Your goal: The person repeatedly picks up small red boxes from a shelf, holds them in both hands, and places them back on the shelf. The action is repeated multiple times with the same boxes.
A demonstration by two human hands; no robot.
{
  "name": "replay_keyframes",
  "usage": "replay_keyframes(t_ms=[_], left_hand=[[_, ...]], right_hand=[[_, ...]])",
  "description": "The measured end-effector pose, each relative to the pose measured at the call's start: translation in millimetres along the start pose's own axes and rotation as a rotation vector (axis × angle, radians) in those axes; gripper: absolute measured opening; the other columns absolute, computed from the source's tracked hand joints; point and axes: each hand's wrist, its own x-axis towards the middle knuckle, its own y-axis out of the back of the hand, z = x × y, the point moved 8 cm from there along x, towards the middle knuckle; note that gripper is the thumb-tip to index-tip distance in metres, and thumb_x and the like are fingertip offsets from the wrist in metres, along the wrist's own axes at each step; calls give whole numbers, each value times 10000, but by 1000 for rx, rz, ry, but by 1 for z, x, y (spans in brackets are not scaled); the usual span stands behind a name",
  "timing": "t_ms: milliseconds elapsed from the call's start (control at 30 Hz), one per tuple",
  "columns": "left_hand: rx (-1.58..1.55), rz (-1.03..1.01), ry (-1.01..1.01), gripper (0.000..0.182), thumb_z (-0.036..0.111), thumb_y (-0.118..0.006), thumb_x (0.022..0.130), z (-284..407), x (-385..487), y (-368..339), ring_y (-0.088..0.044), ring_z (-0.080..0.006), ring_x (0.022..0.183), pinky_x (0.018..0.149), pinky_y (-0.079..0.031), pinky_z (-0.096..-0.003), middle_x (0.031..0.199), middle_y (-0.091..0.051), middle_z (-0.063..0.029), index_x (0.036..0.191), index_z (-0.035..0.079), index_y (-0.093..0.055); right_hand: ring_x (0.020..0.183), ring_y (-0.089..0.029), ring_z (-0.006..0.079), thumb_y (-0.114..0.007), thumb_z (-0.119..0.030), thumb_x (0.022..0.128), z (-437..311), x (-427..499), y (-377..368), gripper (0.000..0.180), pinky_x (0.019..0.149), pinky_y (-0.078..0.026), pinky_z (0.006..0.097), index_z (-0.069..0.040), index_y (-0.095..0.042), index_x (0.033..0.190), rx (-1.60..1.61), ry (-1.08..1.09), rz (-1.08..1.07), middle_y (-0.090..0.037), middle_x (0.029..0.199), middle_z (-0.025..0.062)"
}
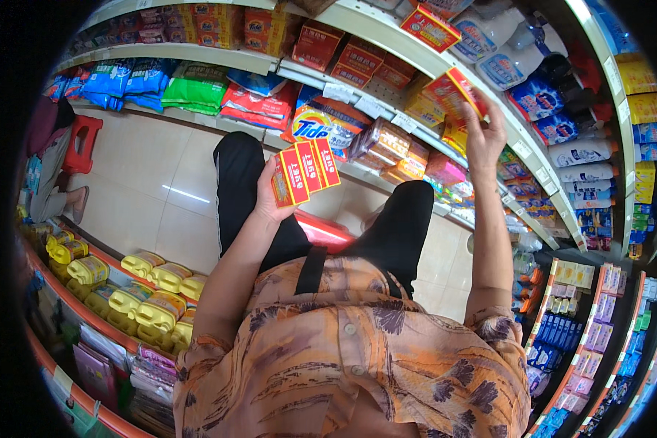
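My left hand [267, 198] holds a row of three small red and yellow soap boxes [306, 171] above my knees. My right hand [486, 134] is raised to the shelving on the right, its thumb and fingers on another red and yellow box [450, 94]. That box overlaps the shelf front in the view, so I cannot tell whether it rests on anything. A similar red and yellow box [430, 28] lies on the upper shelf, beside white bottles [479, 33]. Dark red soap boxes [356, 61] stand on the shelf below.
Tide detergent bags [312, 126] and other bagged powders [194, 86] fill the low shelf ahead. A red stool [82, 145] and a seated person [52, 159] are at the left. Yellow jugs [156, 309] line the shelf behind on the left. Beneath me is a red seat [323, 232].
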Motion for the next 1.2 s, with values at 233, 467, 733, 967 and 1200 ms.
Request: replay_keyframes(t_ms=[233,467,733,967,1200], left_hand=[[62,0,28,788,629,-589,850,-3,8,14,-435,-335,1344,1107,-298,-609,1444,-464,-147,1426,117,-423],[85,-86,35,832,608,-597,854,-5,0,-22,-474,-320,1314,1091,-374,-531,1406,-489,-175,1437,57,-375],[101,-109,25,902,614,-617,836,-5,-1,-31,-489,-329,1304,1087,-400,-512,1400,-496,-194,1452,17,-337],[96,-122,32,912,612,-627,829,-5,0,-30,-482,-329,1310,1093,-395,-513,1405,-489,-197,1453,13,-334],[94,-103,24,902,602,-627,832,-4,0,-28,-475,-331,1315,1096,-391,-515,1412,-481,-196,1456,20,-335]], right_hand=[[780,-605,60,-677,-137,915,-22,-112,-95,296,658,-490,212,3,-658,1176,759,-766,-208,-690,961,46],[787,-610,73,-615,-215,966,-33,-146,-126,304,640,-497,232,-10,-658,1186,847,-905,-294,-682,969,36],[775,-609,79,-610,-231,970,-31,-156,-134,318,630,-500,236,9,-657,1174,866,-926,-346,-684,966,49],[776,-617,93,-608,-237,972,-34,-155,-136,330,629,-507,239,23,-652,1171,894,-943,-335,-686,971,68],[763,-613,96,-611,-237,971,-36,-154,-137,338,626,-510,239,35,-647,1167,897,-933,-354,-683,962,80]])
